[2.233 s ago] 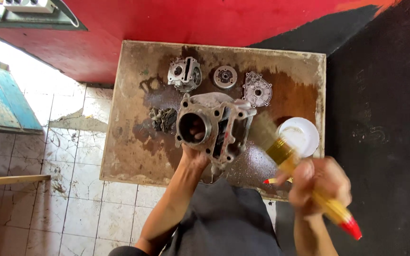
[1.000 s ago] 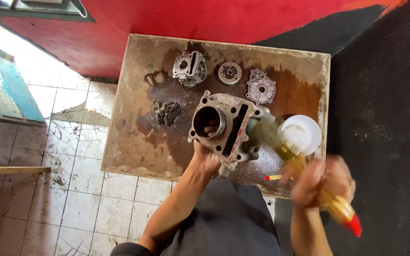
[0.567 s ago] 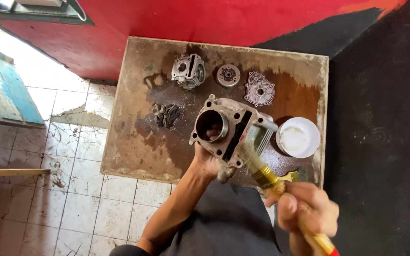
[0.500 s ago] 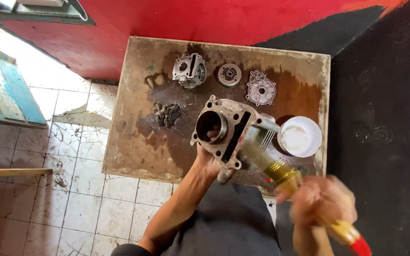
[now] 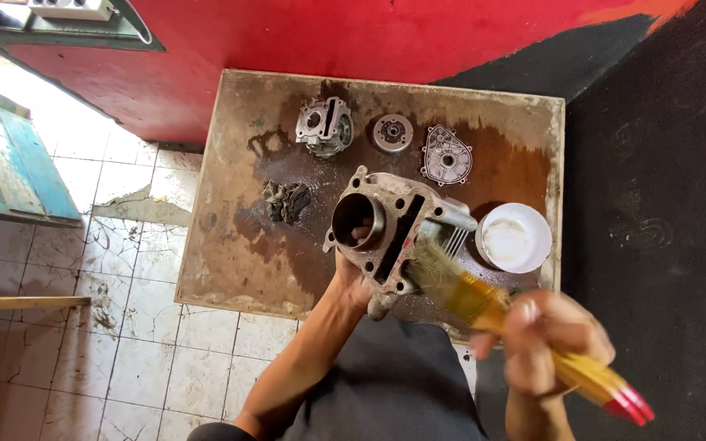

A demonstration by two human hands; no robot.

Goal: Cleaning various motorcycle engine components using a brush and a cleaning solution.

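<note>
Red wall (image 5: 304, 41); cracked white floor tiles (image 5: 83, 327); stained wooden table (image 5: 230, 245); blue bench (image 5: 10, 171); dark mat (image 5: 663, 204); daylight.

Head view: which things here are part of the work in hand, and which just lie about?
In hand: engine cylinder, held by left hand; paintbrush, in right hand.

Lying about: white bowl, three smaller metal parts, dark rag, wet tray.

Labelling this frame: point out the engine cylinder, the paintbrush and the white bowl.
engine cylinder (image 5: 394, 233): head view, on its flat top face beside the round bore.
paintbrush (image 5: 459, 287): head view, on the bristles near the yellow ferrule.
white bowl (image 5: 514, 238): head view, on its pale inside.
</note>
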